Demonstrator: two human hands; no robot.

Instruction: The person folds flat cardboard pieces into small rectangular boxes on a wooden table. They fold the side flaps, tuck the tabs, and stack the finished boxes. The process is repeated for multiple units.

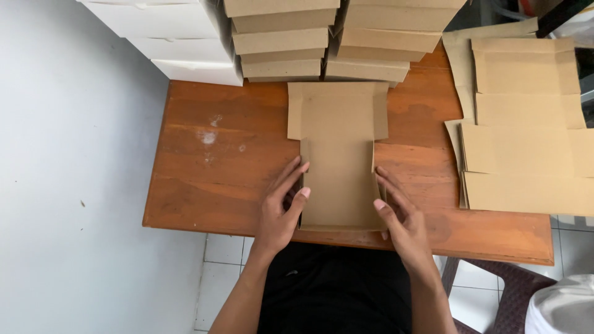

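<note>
Both hands, left hand point(279, 213) and right hand point(402, 219), press flat, fingers together, against the blank's point(339, 167) raised side flaps at the table's point(204, 185) near edge; push evenly along both creases.

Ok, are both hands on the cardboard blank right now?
Yes, the left hand presses against the left side flap of the cardboard blank and the right hand against its right side flap.
</note>
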